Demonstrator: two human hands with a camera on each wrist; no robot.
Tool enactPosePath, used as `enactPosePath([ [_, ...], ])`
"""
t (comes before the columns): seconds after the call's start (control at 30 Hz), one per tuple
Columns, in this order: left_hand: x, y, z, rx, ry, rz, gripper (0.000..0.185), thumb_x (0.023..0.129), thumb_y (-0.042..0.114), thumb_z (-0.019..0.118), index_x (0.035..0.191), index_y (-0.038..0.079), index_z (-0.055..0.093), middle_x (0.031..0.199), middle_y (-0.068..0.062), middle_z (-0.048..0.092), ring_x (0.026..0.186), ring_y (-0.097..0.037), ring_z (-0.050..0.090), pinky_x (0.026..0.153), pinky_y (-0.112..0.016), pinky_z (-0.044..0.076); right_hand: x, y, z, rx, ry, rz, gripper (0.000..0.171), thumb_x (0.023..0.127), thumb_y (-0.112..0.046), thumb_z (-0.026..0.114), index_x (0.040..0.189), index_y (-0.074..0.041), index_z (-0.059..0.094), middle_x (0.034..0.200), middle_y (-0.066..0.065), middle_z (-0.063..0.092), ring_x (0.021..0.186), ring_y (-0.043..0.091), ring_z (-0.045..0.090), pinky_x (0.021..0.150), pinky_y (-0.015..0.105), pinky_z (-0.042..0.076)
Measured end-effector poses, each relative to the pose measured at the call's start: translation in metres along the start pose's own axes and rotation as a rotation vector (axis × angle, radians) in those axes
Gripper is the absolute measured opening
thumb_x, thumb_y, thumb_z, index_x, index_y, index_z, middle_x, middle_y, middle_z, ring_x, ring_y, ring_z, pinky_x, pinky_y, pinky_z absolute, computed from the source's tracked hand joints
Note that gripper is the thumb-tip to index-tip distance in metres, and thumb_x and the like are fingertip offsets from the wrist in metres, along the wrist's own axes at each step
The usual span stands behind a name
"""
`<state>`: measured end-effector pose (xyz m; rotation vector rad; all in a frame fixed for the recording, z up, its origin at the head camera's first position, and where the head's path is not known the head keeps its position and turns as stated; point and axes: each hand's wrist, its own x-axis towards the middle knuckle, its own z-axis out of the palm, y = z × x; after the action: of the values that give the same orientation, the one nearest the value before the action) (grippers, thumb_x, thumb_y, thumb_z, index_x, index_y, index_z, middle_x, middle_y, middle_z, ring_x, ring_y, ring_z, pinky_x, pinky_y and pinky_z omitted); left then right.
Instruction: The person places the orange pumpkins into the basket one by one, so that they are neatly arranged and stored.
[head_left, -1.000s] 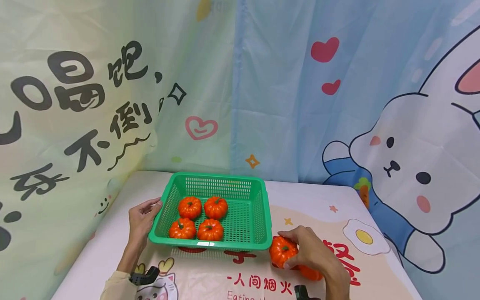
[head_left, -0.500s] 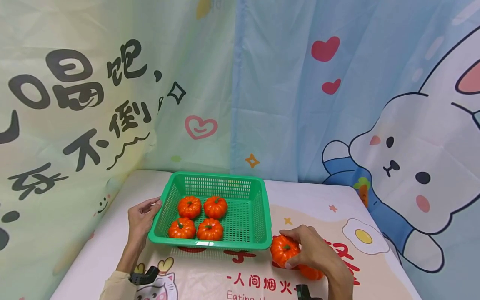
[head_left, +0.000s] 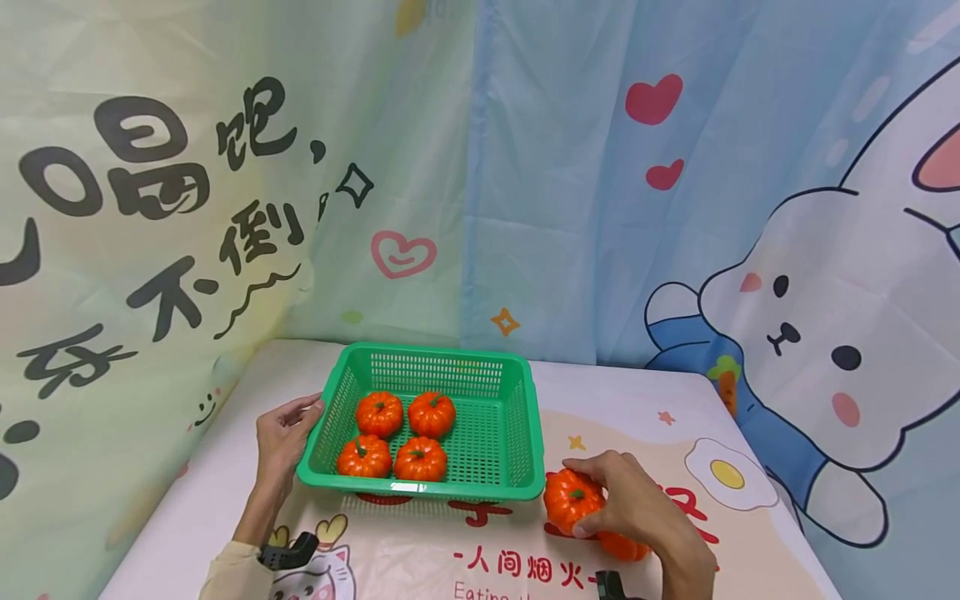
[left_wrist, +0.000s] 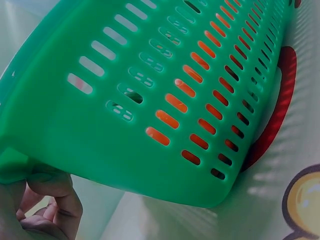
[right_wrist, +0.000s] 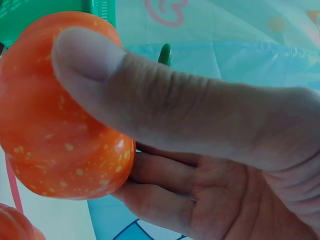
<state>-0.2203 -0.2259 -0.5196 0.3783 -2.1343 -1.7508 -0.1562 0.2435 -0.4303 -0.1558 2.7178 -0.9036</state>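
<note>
Evidently light and rigid: my right hand (head_left: pixel 626 504) grips the small pumpkin (head_left: pixel 572 499) round its ribbed sides; my left hand (head_left: pixel 283 433) pinches the basket (head_left: pixel 525 417) rim.

Cartoon curtains behind a printed table

A pale green curtain (head_left: pixel 187 183) with black characters hangs left; a blue curtain (head_left: pixel 675 208) with a white rabbit hangs right, behind the table (head_left: pixel 660 400).
</note>
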Motion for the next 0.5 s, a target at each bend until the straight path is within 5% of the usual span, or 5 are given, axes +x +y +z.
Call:
enactPosePath([
  [0.5,0.000,0.001,0.000,-0.020,-0.006,0.005,0.035,0.104,0.020,0.077,0.129,-0.003,0.078,0.084,0.014,0.075,0.071,-0.001,0.066,0.062,-0.018,0.057,-0.009,-0.003,-0.012,-0.046,0.018,0.005,0.079,0.066,-0.018,0.106,0.140,-0.016,0.077,0.124,0.002,0.077,0.122,0.027,0.057,0.101,0.054,0.059],
])
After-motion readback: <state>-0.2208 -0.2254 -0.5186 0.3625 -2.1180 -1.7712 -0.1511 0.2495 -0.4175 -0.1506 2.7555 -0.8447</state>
